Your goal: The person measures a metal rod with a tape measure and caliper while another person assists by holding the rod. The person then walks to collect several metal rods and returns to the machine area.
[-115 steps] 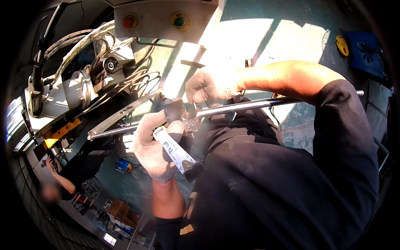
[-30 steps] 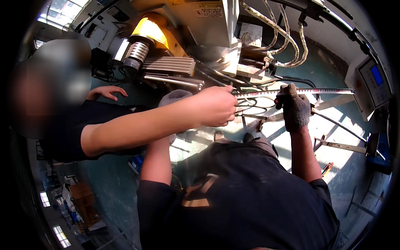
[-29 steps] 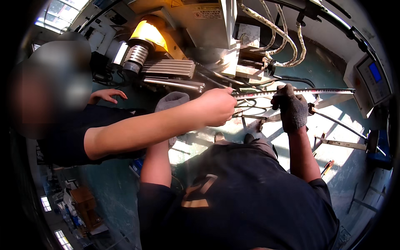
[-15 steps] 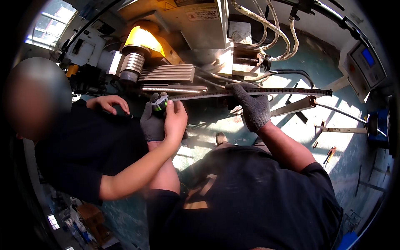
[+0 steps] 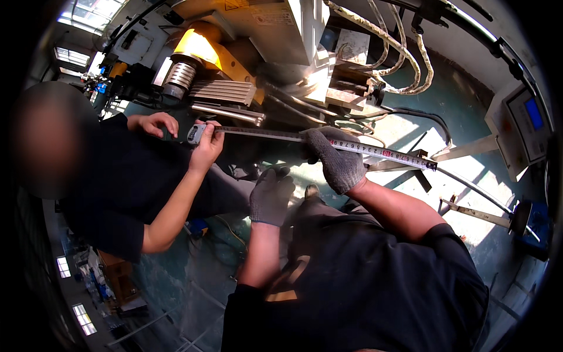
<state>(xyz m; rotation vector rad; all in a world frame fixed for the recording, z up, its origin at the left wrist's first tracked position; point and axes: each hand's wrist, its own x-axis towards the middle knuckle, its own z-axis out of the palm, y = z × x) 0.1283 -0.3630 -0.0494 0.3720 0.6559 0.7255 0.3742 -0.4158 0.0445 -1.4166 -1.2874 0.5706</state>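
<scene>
My right hand (image 5: 339, 164), in a grey knit glove, grips the yellow blade of a tape measure (image 5: 381, 154) about midway along its length. The blade runs from a grey case (image 5: 196, 133) at the left to its hook end at the right, level over a thin metal rod (image 5: 475, 190). A co-worker's bare hand (image 5: 208, 146) holds the case; their other hand (image 5: 153, 122) rests just left of it. My left hand (image 5: 271, 196), also gloved, hangs below the blade with its fingers loosely apart and nothing in it.
A large machine (image 5: 275, 35) with a yellow housing (image 5: 199, 47), ribbed metal parts and braided hoses (image 5: 404, 53) stands behind the tape. A control box with a blue screen (image 5: 531, 114) is at the right. Flat metal brackets (image 5: 475, 214) lie on the green floor.
The co-worker has pulled the tape case away to the left, drawing the blade out. My right hand has shifted left along the blade. My left hand has dropped below it.
</scene>
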